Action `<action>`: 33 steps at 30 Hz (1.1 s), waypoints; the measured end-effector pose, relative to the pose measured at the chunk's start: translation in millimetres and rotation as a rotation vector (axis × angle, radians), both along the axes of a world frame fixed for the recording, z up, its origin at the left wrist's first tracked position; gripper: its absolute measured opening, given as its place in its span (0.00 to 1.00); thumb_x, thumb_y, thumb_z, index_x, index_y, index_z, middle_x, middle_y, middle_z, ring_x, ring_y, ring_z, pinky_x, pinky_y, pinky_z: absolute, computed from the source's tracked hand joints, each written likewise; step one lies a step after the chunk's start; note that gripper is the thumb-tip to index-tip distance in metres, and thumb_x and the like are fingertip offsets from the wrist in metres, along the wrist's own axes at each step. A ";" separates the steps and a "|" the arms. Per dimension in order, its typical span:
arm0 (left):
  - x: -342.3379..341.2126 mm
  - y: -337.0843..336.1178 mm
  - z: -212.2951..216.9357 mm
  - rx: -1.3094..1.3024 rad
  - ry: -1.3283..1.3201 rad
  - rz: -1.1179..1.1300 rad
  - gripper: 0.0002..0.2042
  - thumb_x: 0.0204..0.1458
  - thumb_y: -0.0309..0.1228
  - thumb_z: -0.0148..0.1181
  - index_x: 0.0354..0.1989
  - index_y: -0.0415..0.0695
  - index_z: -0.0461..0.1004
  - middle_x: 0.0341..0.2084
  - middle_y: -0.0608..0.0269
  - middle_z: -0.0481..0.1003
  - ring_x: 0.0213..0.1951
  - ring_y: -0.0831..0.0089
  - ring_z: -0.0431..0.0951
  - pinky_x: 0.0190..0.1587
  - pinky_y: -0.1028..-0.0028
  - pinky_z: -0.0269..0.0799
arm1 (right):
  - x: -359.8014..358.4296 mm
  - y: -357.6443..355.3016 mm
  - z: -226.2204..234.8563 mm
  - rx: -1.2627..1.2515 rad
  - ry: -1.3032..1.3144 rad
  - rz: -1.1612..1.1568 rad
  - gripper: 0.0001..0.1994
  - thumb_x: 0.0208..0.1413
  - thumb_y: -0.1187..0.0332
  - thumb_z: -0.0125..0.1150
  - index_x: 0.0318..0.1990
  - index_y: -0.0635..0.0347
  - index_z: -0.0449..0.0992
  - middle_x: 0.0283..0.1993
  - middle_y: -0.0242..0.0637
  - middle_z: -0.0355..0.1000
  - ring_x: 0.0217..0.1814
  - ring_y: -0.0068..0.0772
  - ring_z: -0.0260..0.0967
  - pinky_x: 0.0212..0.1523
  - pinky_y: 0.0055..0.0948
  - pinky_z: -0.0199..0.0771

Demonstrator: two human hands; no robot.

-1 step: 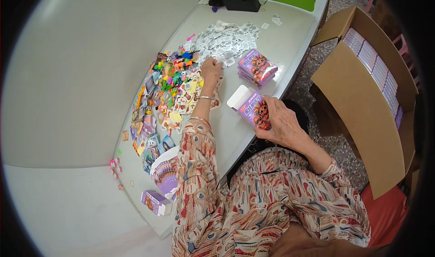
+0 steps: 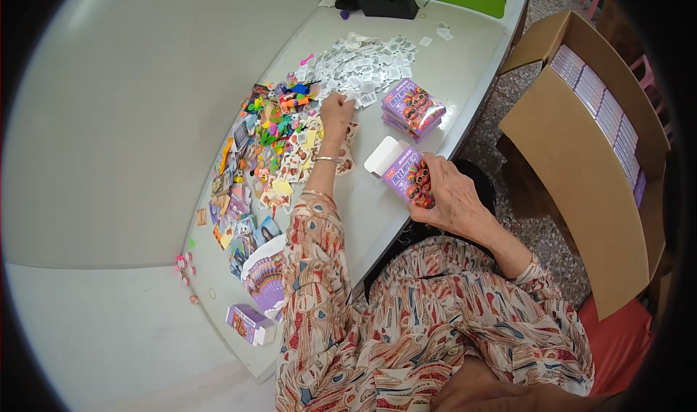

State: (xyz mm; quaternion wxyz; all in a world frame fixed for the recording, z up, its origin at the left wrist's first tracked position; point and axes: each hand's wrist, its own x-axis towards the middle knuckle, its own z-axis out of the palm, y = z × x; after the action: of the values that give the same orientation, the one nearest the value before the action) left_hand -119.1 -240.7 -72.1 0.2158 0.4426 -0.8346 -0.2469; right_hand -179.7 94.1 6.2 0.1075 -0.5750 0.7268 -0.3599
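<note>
A small packing workplace, by the look of it: a pale worktop (image 2: 450, 71) heaped with colourful small toys (image 2: 279, 132) and little white packets (image 2: 367, 63), purple printed cartons (image 2: 412, 107) stacked nearby, and a big cardboard box (image 2: 581, 172) on the speckled floor (image 2: 537, 230) filled with rows of identical cartons.

The box (image 2: 406, 174) in the right hand (image 2: 454, 201) is printed card with a slight gloss, its open flap plain white and matt. Just beyond that grip, the stacked boxes (image 2: 414, 107) have the same glossy purple card. Under the left hand (image 2: 337, 114) lie small paper slips (image 2: 367, 63), white and thin, and beside them shiny plastic toys (image 2: 279, 111) among paper cards (image 2: 239, 216). The table (image 2: 450, 71) is smooth, matt grey. The carton (image 2: 581, 172), right of the grip, is rough brown cardboard. The sleeve (image 2: 312, 281) is soft patterned cloth.
</note>
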 end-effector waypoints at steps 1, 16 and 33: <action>15.0 0.3 8.0 0.087 0.145 -0.028 0.11 0.39 0.35 0.65 0.27 0.41 0.75 0.25 0.59 0.76 0.28 0.66 0.74 0.35 0.70 0.70 | 2.1 -2.6 -0.8 0.006 -0.004 0.013 0.36 0.40 0.61 0.66 0.56 0.70 0.58 0.43 0.52 0.66 0.49 0.53 0.66 0.46 0.42 0.70; 119.5 135.9 106.6 0.085 0.410 -0.319 0.08 0.49 0.27 0.62 0.37 0.40 0.76 0.28 0.62 0.78 0.29 0.73 0.74 0.34 0.70 0.68 | 28.4 -39.2 5.6 -0.002 0.049 0.121 0.36 0.40 0.62 0.66 0.55 0.69 0.57 0.43 0.55 0.66 0.49 0.56 0.67 0.47 0.44 0.69; 326.4 12.2 59.9 -0.173 -0.730 0.540 0.26 0.41 0.55 0.62 0.24 0.39 0.78 0.24 0.52 0.79 0.33 0.55 0.79 0.35 0.63 0.72 | 93.1 -67.9 -25.8 -0.065 -0.144 0.282 0.39 0.42 0.62 0.70 0.56 0.72 0.53 0.45 0.57 0.66 0.47 0.53 0.70 0.46 0.40 0.71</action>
State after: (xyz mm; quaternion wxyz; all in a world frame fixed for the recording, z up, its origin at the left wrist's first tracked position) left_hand 207.3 -228.5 -12.2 0.0006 0.6826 -0.7283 0.0608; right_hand -86.7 26.2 -19.6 0.1904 -0.6471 0.6174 -0.4049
